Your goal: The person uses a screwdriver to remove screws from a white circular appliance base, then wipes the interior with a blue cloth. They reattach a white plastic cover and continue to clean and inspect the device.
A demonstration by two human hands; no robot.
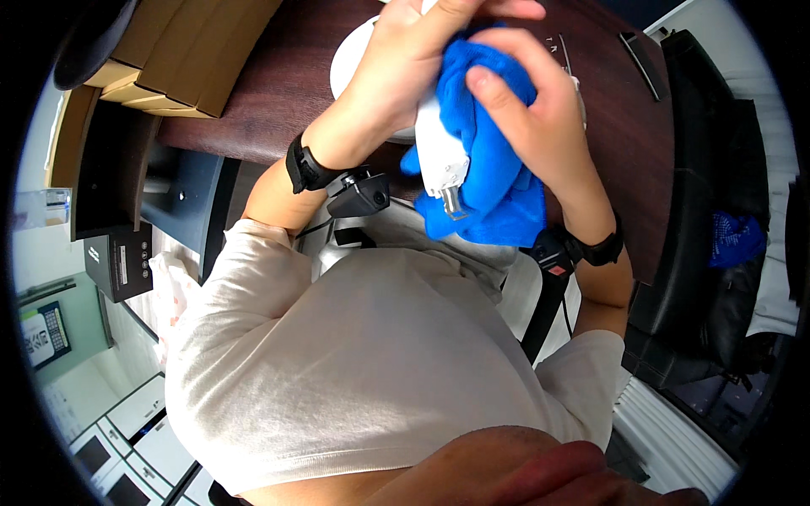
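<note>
The fingers [472, 10] of the left hand [405, 63] are curled shut around the upper part of a white device [439, 148], holding it upright above the edge of the dark wooden desk [278, 93], its metal-tipped lower end pointing down toward the person's chest. The right hand [531, 118] presses a blue cloth [498, 194] against the device's side, thumb [494, 93] on top of the fabric and the other fingers closed behind it; the cloth wraps the device and hangs below it. A white round plate [350, 59] lies on the desk just behind the left hand. Both wrists wear black bands. Brown cardboard boxes [181, 59] sit at the desk's left end.
</note>
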